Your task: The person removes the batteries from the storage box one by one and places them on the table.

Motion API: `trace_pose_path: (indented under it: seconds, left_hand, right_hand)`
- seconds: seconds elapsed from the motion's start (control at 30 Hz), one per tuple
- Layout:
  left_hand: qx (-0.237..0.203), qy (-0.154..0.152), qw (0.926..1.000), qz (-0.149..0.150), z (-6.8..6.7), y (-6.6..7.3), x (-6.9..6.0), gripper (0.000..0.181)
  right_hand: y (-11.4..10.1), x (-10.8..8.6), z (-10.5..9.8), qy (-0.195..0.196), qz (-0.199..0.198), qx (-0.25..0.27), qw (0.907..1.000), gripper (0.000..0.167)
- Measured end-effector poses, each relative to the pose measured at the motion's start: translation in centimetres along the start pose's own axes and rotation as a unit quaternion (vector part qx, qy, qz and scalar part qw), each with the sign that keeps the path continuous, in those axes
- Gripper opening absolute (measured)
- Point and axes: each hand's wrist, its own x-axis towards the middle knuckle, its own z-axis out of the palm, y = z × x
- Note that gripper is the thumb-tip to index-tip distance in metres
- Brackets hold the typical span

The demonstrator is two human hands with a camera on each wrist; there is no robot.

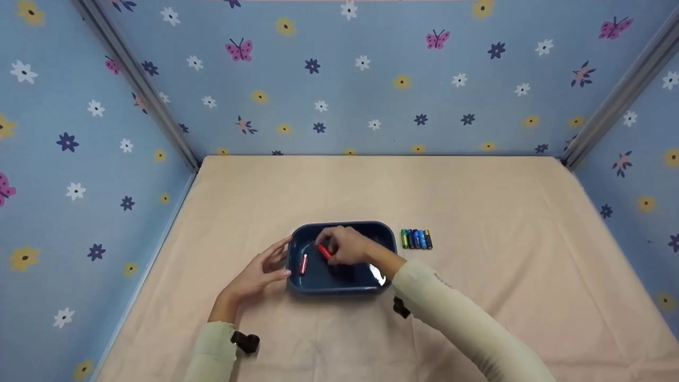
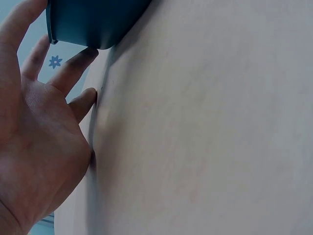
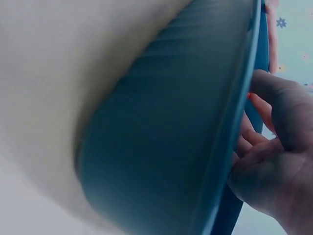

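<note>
A dark blue tray [image 1: 339,290] lies on the cloth-covered table. Inside it my right hand [image 1: 347,246] pinches a red battery [image 1: 324,251] between thumb and fingers, just above the tray's floor. Another red battery [image 1: 303,264] lies near the tray's left wall. From outside, my left hand [image 1: 259,273] rests its extended fingertips against the left wall; in the left wrist view those fingers [image 2: 73,68] touch the tray's side [image 2: 93,22]. The tray wall [image 3: 161,122] hides much of the right hand's grip in the right wrist view.
To the right of the tray, several batteries [image 1: 417,239] in green, blue and black lie side by side in a row. The pale cloth [image 1: 509,212] has soft creases. Flower-patterned walls [image 1: 371,85] stand behind and on both sides.
</note>
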Motion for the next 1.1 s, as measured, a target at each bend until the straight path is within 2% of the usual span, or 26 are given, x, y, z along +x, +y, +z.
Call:
trace_pose_path:
  seconds: [0.17, 0.37, 0.53, 0.87, 1.1]
  left_hand:
    - [-0.004, -0.005, 1.0000, 0.006, -0.2, -0.1, -0.1, 0.085]
    - [-0.008, -0.006, 0.9999, 0.011, -0.3, -0.3, -0.1, 0.086]
    - [0.001, -0.002, 0.9999, 0.016, -0.2, -0.3, 0.0, 0.085]
    - [-0.007, 0.000, 0.9998, 0.018, -0.2, -0.3, 0.1, 0.087]
    - [0.005, -0.002, 0.9999, 0.012, -0.1, -0.1, -0.1, 0.086]
  right_hand:
    - [2.5, 0.5, 0.7, 0.040, -0.013, -0.012, 0.9990, 0.051]
    - [2.5, -0.9, 0.3, 0.081, -0.015, 0.012, 0.9965, 0.050]
    - [2.6, -2.0, -0.1, 0.122, -0.036, 0.039, 0.9911, 0.051]
    - [1.3, -5.1, -1.8, 0.122, -0.045, 0.109, 0.9854, 0.052]
    - [1.9, -6.3, -2.4, 0.129, -0.056, 0.141, 0.9800, 0.054]
